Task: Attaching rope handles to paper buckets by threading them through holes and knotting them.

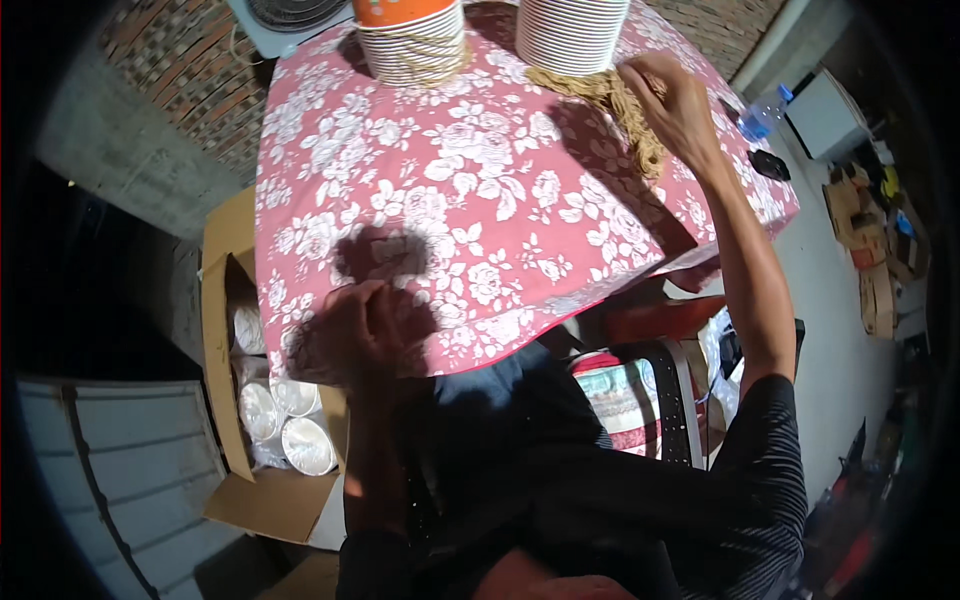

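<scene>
My right hand [672, 105], its fingers curled in a pinch, is at the far right of the table, over a bundle of tan strings [625, 110]. Whether a strand is between the fingertips is hidden. The bundle trails from the foot of a tall stack of white paper cups or bowls [570, 35]. Left of that stands another stack of white containers [412, 50], with tan strings round it and an orange item on top. Close to the table's front edge, my left hand [362, 325] is in shadow with fingers drawn together; their contents cannot be made out.
A pink flowered cloth [450, 190] covers the table. Left of it, an open cardboard box [222, 350] holds several white containers in plastic. A grey fan-like appliance [285, 15] is at the far left. A water bottle [765, 115] and a black object [769, 165] lie at the right edge.
</scene>
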A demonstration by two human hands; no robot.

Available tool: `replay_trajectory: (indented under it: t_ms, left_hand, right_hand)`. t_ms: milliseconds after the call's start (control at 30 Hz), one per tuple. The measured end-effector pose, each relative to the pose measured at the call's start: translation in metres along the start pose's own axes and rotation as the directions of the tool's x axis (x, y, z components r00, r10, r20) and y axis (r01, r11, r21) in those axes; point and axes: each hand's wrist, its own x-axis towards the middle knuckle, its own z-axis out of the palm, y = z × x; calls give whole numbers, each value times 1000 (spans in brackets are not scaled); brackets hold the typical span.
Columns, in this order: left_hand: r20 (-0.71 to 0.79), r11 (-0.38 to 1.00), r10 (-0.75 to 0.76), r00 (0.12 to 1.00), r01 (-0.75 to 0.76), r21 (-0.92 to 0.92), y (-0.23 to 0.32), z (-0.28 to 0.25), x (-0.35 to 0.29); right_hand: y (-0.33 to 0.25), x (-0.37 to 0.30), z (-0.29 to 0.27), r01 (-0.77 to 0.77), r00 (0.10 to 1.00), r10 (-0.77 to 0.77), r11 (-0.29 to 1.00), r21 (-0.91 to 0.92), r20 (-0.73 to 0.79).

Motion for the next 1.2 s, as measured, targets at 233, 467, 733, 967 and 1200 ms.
replay_trajectory:
  t_ms: [233, 467, 733, 967, 1200]
  left_hand:
    - [-26, 999, -39, 999, 38, -25, 5, 1, -7]
    - [-26, 994, -97, 995, 95, -52, 7, 1, -8]
    - [-32, 989, -146, 989, 145, -32, 4, -1, -11]
    - [-44, 921, -194, 980, 167, -352, -3, -4, -6]
    - [242, 955, 243, 939, -188, -229, 23, 69, 98]
  right_hand:
    - [32, -130, -24, -231, 973, 230, 972, 32, 35]
    - [28, -140, -8, -238, 967, 244, 967, 85, -70]
    - [26, -136, -10, -160, 987, 162, 985, 66, -23]
    - [29, -106, -25, -75, 991, 83, 994, 75, -102]
    - [8, 74, -33, 267, 919, -303, 949, -169, -250]
